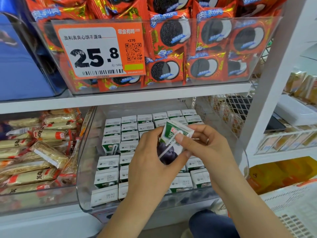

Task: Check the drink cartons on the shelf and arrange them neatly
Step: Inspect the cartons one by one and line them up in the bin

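A small green and white drink carton (171, 140) with a straw taped to its face is held tilted above the clear plastic bin (82, 169). My left hand (151, 162) grips its left side and lower end. My right hand (204, 145) pinches its right side, thumb on the front. Below, rows of the same cartons (109, 162) stand upright in the bin, tops showing printed dates. One carton (110, 146) in the left column sits higher, its front visible. My hands hide the middle of the bin.
To the left, a clear bin holds wrapped snack bars (39, 148). On the shelf above sits a bin of red cookie packs (205, 48) with an orange price tag (99, 50). A white shelf post (267, 86) and another rack (291, 127) stand on the right.
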Available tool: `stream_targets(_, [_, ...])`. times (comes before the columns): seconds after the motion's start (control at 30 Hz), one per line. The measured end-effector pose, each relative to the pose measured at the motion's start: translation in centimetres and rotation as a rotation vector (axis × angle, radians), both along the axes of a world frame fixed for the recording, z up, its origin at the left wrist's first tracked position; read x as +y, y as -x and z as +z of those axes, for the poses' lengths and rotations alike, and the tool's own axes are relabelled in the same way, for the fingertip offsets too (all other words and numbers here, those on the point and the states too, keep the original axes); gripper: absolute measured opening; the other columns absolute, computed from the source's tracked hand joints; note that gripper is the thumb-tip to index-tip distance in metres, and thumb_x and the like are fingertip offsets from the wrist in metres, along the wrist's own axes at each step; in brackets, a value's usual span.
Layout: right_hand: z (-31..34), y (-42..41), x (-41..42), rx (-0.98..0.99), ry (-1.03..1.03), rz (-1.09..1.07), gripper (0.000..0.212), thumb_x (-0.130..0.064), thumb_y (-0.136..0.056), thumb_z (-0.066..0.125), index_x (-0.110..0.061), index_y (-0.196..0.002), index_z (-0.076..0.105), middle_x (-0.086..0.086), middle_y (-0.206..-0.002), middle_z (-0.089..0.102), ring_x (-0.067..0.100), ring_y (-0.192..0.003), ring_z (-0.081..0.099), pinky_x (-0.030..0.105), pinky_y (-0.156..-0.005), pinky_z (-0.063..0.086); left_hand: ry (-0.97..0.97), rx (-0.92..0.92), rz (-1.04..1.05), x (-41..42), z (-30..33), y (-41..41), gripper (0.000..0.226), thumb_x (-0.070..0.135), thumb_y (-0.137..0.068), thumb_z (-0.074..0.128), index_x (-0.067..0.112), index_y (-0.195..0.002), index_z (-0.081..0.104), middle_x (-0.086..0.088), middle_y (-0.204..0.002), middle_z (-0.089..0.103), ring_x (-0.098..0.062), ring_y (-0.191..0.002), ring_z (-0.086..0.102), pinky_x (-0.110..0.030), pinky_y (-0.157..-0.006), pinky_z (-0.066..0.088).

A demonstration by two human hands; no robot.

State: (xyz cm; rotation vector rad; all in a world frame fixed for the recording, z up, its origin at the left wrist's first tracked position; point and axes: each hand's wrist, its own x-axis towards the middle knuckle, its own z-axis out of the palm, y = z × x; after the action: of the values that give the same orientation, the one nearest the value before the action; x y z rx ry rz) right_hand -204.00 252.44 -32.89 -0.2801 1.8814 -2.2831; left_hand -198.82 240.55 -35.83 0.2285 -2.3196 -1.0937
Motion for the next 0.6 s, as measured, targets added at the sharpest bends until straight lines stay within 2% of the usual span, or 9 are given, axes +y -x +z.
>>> stream_targets(0.1, [-0.2, -0.3, -0.3, 0.022, -0.033, 0.029, 0.05, -0.033, -0.05, 0.079, -0.012, -0.093, 0.065, 0.004, -0.083, 0.073, 0.012, -0.072, 0.069, 0.019, -0.059, 0.053, -0.039, 0.024, 0.037, 0.0, 0.3, -0.1, 0.051, 0.06, -0.066, 0.067, 0.046, -0.112, 0.049, 0.029, -0.101, 0.051, 0.007, -0.091, 0.055, -0.009, -0.068, 0.046])
stream_targets(0.2, [0.2, -0.1, 0.2, 0.06, -0.084, 0.072, 0.042, -0.041, -0.056, 0.084, -0.021, -0.09, 0.068, 0.001, -0.086, 0.073, 0.014, -0.078, 0.068, 0.025, -0.069, 0.057, -0.358, 0.044, -0.049, -0.2, 0.8, -0.1, 0.037, 0.04, -0.069, 0.081, 0.042, -0.099, 0.058, 0.02, -0.09, 0.066, 0.004, -0.081, 0.063, -0.008, -0.061, 0.047])
stream_targets(0.3, [0.7, 0.4, 1.4, 0.038, -0.1, 0.103, 0.028, -0.046, -0.066, 0.077, -0.025, -0.084, 0.072, 0.0, -0.089, 0.074, 0.013, -0.084, 0.07, 0.022, -0.07, 0.056, -0.615, 0.04, -0.159, -0.8, 1.2, -0.1, 0.032, 0.032, -0.068, 0.083, 0.037, -0.096, 0.068, 0.017, -0.091, 0.072, -0.002, -0.082, 0.068, -0.014, -0.065, 0.052])
stream_targets(0.4, [0.6, 0.6, 1.9, -0.042, -0.23, 0.171, 0.041, -0.049, -0.069, 0.063, -0.019, -0.095, 0.071, -0.003, -0.094, 0.074, 0.012, -0.089, 0.07, 0.021, -0.072, 0.057, -0.737, 0.033, -0.195, -1.5, 1.4, -0.2, 0.028, 0.033, -0.065, 0.076, 0.04, -0.091, 0.071, 0.012, -0.092, 0.074, -0.007, -0.084, 0.07, -0.019, -0.068, 0.055])
stream_targets(0.5, [0.3, 0.3, 1.6, -0.127, -0.292, 0.289, 0.049, -0.054, -0.066, 0.062, -0.022, -0.102, 0.07, -0.004, -0.096, 0.074, 0.011, -0.092, 0.07, 0.026, -0.077, 0.058, -0.788, 0.028, -0.223, -1.8, 1.7, -0.3, 0.028, 0.032, -0.065, 0.076, 0.038, -0.092, 0.072, 0.009, -0.093, 0.074, -0.006, -0.083, 0.07, -0.015, -0.063, 0.052])
stream_targets(0.6, [0.1, 0.0, 1.3, -0.195, -0.255, 0.415, 0.056, -0.057, -0.067, 0.063, -0.023, -0.111, 0.069, -0.002, -0.105, 0.073, 0.015, -0.098, 0.069, 0.035, -0.085, 0.056, -0.86, 0.023, -0.261, -1.8, 1.9, -0.4, 0.032, 0.032, -0.064, 0.086, 0.028, -0.093, 0.074, 0.003, -0.093, 0.075, -0.008, -0.084, 0.07, -0.013, -0.062, 0.051])
